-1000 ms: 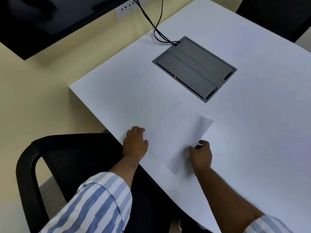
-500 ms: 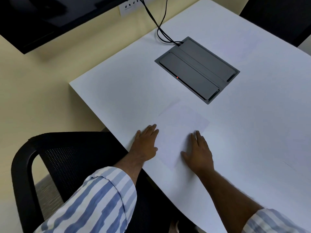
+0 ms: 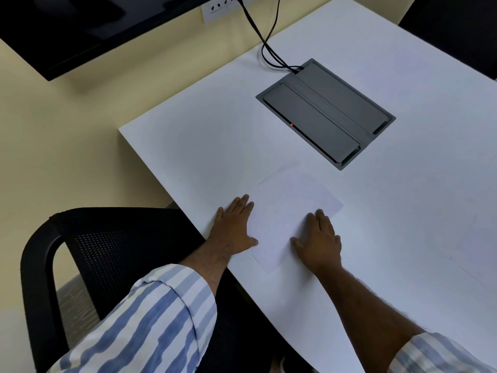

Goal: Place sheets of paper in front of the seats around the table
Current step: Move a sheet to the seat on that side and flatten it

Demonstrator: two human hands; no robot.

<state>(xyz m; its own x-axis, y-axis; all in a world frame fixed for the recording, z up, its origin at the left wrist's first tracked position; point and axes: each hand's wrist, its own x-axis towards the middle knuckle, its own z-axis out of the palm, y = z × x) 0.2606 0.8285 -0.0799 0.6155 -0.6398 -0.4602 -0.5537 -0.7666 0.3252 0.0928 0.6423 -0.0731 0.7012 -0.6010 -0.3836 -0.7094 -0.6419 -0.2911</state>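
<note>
A white sheet of paper [image 3: 290, 211] lies flat on the white table [image 3: 204, 146], near the table's edge, in front of a black mesh chair [image 3: 107, 246]. My left hand [image 3: 234, 227] rests palm down at the sheet's left edge, fingers spread. Flat on the sheet's right part lies my right hand [image 3: 320, 240], also with its fingers apart. Neither hand grips anything. Another faint sheet edge [image 3: 468, 275] shows on the table at the far right.
A grey cable box [image 3: 325, 114] with a red light is set into the table beyond the sheet, with black cables [image 3: 266, 47] running to a wall socket. A dark screen [image 3: 67, 30] hangs on the wall. Another black chair [image 3: 457, 30] stands at the far right.
One second ago my right hand held the sheet's raised right edge. The sheet now lies flat and both hands have opened palm down on it.
</note>
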